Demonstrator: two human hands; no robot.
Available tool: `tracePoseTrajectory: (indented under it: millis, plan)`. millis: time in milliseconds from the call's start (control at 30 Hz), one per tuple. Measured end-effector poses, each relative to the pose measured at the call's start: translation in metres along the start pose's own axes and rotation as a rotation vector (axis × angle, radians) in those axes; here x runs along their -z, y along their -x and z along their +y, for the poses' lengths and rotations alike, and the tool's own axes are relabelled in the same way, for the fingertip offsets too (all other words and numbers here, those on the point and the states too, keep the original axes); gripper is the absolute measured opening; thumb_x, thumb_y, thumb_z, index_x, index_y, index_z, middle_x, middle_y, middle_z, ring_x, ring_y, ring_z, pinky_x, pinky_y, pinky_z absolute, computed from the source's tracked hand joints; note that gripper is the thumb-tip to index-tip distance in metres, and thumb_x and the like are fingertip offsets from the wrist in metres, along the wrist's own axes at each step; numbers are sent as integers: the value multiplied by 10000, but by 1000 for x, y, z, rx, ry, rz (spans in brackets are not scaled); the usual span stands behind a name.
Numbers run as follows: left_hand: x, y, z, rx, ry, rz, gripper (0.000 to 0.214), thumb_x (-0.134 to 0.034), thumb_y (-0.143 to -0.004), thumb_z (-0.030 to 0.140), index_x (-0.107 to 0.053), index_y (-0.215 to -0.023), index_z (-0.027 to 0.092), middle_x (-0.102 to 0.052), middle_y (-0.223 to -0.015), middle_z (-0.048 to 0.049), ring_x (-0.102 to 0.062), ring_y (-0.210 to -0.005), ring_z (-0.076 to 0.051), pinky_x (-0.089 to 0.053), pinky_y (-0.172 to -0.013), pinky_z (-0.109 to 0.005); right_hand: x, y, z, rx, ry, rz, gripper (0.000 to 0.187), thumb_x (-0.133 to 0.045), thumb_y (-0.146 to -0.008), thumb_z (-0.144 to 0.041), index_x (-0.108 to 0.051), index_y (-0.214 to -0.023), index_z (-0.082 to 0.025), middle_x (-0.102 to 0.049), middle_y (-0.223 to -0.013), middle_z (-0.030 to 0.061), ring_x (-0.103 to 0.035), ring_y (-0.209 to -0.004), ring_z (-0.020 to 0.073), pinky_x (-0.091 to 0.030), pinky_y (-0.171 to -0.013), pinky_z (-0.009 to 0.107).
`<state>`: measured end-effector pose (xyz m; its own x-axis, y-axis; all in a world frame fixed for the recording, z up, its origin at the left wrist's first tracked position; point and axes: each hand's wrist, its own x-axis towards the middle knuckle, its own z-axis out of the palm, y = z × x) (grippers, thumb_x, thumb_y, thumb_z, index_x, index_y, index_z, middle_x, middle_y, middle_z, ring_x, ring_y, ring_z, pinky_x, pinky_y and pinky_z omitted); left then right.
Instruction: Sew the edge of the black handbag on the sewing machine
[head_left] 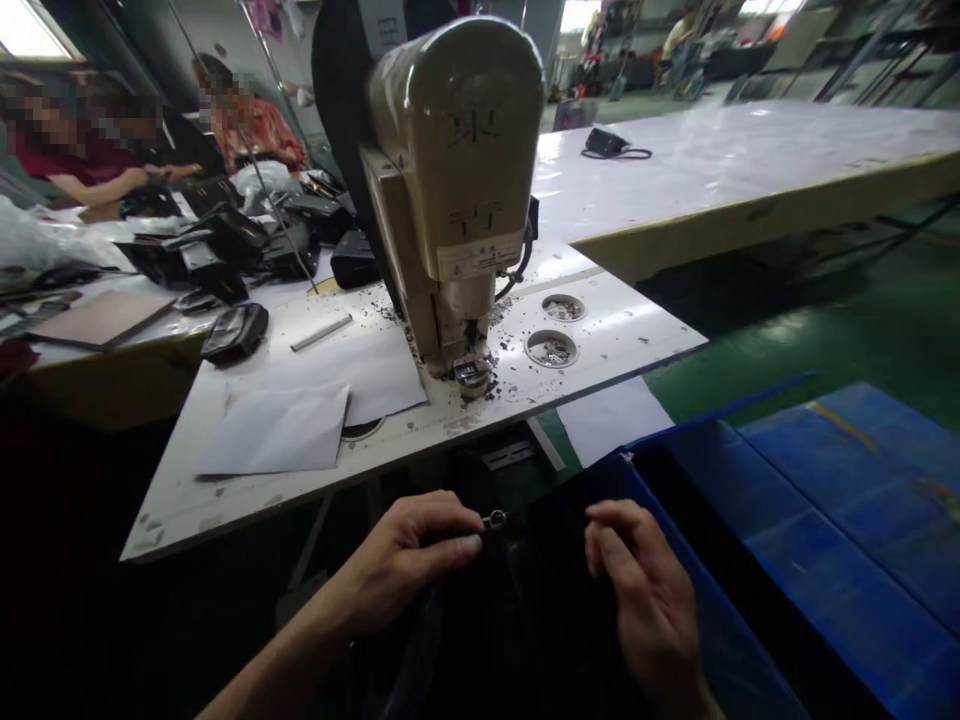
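Observation:
My left hand (409, 565) is closed in a pinch on the edge of a black bag (525, 610) held low in front of me, right beside a small metal zipper pull (496, 519). My right hand (649, 600) has its fingers curled round the same black bag's other edge. Both hands sit below the front edge of the white work table (225, 490). A beige industrial sewing machine (450, 170) stands on that table straight ahead, its foot (472, 373) down among dark scraps.
White paper sheets (300, 410) lie left of the machine. A black pouch (235, 332) and a heap of black bags (225, 245) sit further left, where other people work. Blue plastic crates (810, 520) stand at my right. A long white table (750, 170) extends behind.

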<state>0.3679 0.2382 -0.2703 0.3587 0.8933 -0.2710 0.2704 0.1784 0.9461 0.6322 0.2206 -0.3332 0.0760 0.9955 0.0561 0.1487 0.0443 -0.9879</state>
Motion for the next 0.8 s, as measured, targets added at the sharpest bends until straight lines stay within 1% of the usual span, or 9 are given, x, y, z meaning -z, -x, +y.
tracePoseTrajectory:
  millis: [67,167,233,300,433,567,667,733,800]
  plan:
    - [6,5,-8,-31,42,-17,249,-686,-936,407,-808,-896,193,-633,-875,-46,-591,-859,-210,-430,-809,-316,1,-14,9,-161,-2,-138,340,-551,-1016,-500,-687,-1176,-233,-685,-1028,67,-628,-913,240,-484,-811,392]
    - [13,10,-23,-62,149,36,316,-702,-913,478,-785,-811,191,-624,-839,-62,-557,-828,-223,-425,-775,-336,-8,-19,22,-338,-237,-364,469,-565,-981,-549,-714,-1267,-209,-733,-1205,128,-666,-1092,311,-511,-891,443]
    - [14,10,-31,-43,222,99,343,-734,-880,519,-771,-780,194,-617,-816,-57,-536,-807,-219,-420,-751,-331,-18,-14,25,-382,-397,-463,502,-595,-958,-536,-692,-1335,-220,-727,-1288,138,-662,-1166,333,-514,-950,478]
    - [12,10,-37,4,281,157,361,-764,-846,540,-759,-756,191,-603,-806,-47,-519,-787,-208,-415,-730,-318,-30,-6,21,-393,-480,-521,512,-630,-947,-510,-664,-1384,-246,-711,-1341,121,-637,-1240,334,-470,-1052,514]
    - [5,10,-37,72,323,198,326,-754,-868,481,-755,-763,172,-584,-814,-35,-519,-769,-185,-407,-714,-297,-45,3,9,-452,-561,-565,456,-613,-965,-494,-694,-1346,-258,-731,-1286,87,-626,-1267,318,-409,-1130,506]
    - [2,12,-29,107,224,166,279,-715,-921,430,-784,-840,172,-623,-845,-38,-565,-813,-193,-419,-751,-294,-50,1,13,-455,-569,-601,431,-583,-956,-503,-743,-1247,-229,-757,-1129,79,-675,-1107,303,-456,-1069,474]
    - [2,13,-23,106,137,151,256,-695,-946,404,-801,-878,182,-625,-851,-32,-566,-813,-180,-410,-751,-282,-53,3,22,-504,-608,-599,407,-536,-981,-471,-735,-1244,-231,-762,-1027,61,-701,-967,272,-501,-1003,446]
    - [0,13,-21,94,121,150,242,-693,-949,389,-809,-880,188,-623,-846,-26,-570,-808,-173,-406,-746,-276,-54,4,25,-543,-595,-575,397,-523,-997,-459,-738,-1248,-239,-770,-1025,59,-706,-971,274,-505,-1006,450]
    - [-1,13,-20,96,112,146,239,-693,-949,384,-817,-880,192,-631,-846,-26,-580,-809,-172,-405,-740,-275,-56,5,24,-544,-573,-551,422,-528,-995,-496,-753,-1243,-239,-779,-1069,71,-696,-1062,298,-478,-1062,473]
